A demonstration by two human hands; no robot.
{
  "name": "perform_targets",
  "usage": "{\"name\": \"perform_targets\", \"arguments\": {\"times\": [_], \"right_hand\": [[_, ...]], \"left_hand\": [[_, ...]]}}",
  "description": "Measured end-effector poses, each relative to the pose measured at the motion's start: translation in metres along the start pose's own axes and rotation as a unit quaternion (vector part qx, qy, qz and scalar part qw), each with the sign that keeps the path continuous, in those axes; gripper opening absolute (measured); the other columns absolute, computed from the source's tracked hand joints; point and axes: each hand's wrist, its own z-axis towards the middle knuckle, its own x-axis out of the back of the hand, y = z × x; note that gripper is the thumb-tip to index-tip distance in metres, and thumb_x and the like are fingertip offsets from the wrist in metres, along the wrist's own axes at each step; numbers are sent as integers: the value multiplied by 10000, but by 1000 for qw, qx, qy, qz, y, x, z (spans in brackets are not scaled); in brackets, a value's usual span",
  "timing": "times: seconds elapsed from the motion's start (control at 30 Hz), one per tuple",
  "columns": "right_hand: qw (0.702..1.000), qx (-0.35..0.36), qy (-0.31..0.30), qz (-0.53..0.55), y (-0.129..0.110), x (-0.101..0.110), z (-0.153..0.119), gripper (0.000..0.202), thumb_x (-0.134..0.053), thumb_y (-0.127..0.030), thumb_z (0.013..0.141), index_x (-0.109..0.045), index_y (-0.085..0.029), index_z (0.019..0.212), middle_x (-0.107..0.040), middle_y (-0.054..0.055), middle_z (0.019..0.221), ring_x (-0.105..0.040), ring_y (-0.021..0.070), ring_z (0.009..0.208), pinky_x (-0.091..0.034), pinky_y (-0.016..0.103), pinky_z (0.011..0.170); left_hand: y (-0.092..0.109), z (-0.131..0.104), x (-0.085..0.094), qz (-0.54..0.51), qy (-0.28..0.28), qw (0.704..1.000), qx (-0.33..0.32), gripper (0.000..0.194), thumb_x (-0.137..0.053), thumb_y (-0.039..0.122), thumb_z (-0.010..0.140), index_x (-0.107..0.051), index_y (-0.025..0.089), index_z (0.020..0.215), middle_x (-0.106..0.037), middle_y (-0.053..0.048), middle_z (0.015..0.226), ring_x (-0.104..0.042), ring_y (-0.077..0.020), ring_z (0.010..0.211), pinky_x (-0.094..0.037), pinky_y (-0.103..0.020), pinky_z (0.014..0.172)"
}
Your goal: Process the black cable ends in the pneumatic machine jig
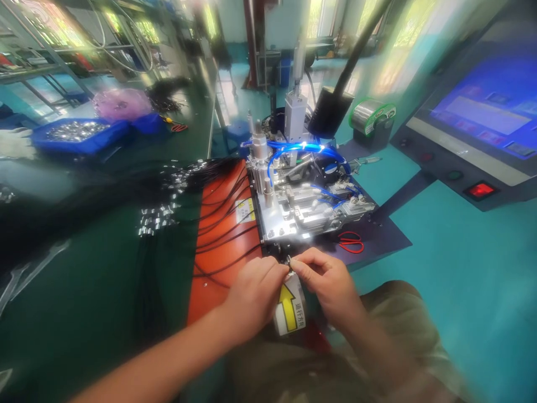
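Just in front of the machine point(289, 207), my left hand point(258, 288) and my right hand point(331, 282) meet with fingertips almost touching. A small shiny metal piece point(288, 260) shows between them, pinched by my right thumb and forefinger. My left fingers are closed too, and what they grip is hidden behind the knuckles. Below the fingertips is a white rounded housing point(300, 305) with a yellow arrow label. Several black cables point(226, 243) cross the orange sloping panel point(210, 296) on the machine's left side.
Metal-ended cable bundles point(159, 218) lie on the dark green table point(96, 324), near a wrench point(17, 280). A blue tray point(75, 145) holds small metal parts. Red-handled scissors point(351, 243), a solder wire spool point(371, 116) and a control screen point(482, 117) stand rightward.
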Motion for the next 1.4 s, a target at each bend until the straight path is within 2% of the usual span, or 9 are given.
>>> {"name": "perform_targets", "arguments": {"times": [0.13,0.3,0.5,0.73,0.93,1.1,1.27,1.4], "right_hand": [[996,-64,-62,4,-4,22,3,378,-803,-409,763,-692,-183,1045,-588,-3,781,-523,128,645,-438,225,544],[992,-69,-70,-81,-12,36,8,347,-652,-515,883,-673,-183,978,-577,-3,690,-523,136,596,-436,239,527],[987,-49,-89,-121,-13,29,11,343,-587,-523,920,-626,-197,820,-534,-20,670,-498,129,580,-423,234,523],[985,-41,-95,-136,-14,24,13,302,-577,-480,920,-612,-201,809,-501,-32,660,-472,128,586,-386,223,507],[983,-11,-84,-165,-15,22,13,262,-567,-424,934,-607,-201,802,-500,-36,671,-447,129,599,-372,231,540],[979,13,-67,-193,-8,20,13,253,-527,-400,969,-598,-205,824,-547,-27,725,-493,147,669,-388,249,612],[977,45,-36,-205,-1,12,13,238,-507,-362,985,-578,-207,819,-575,-20,766,-534,157,722,-407,252,665],[979,43,-24,-196,6,7,13,224,-508,-344,987,-582,-209,825,-585,-20,766,-548,155,716,-417,246,661]], "left_hand": [[-2,-1,2,38,-33,999,11,160,-478,127,834,-554,166,969,-554,-55,791,-459,-184,679,-373,-316,596],[-4,-1,2,74,-41,996,-3,314,-531,116,699,-539,161,1010,-552,-61,810,-455,-199,682,-386,-328,601],[-4,-2,1,78,-46,996,1,291,-523,98,703,-545,159,986,-545,-59,800,-456,-199,673,-389,-333,608],[-5,-3,-2,71,-52,996,14,184,-486,124,805,-551,172,970,-546,-55,804,-459,-195,678,-390,-333,619],[-5,-3,-1,69,-60,996,14,243,-509,116,738,-542,178,970,-549,-59,813,-455,-201,672,-389,-335,596],[-7,-4,-1,67,-62,996,17,302,-502,94,715,-545,166,1005,-553,-62,824,-455,-201,684,-398,-336,607],[-10,-4,0,56,-53,997,8,296,-505,140,776,-539,144,1071,-561,-77,841,-465,-208,707,-415,-349,635],[-10,-2,0,66,-31,997,7,175,-466,191,871,-557,137,1011,-554,-71,803,-452,-206,694,-413,-367,661]]}}
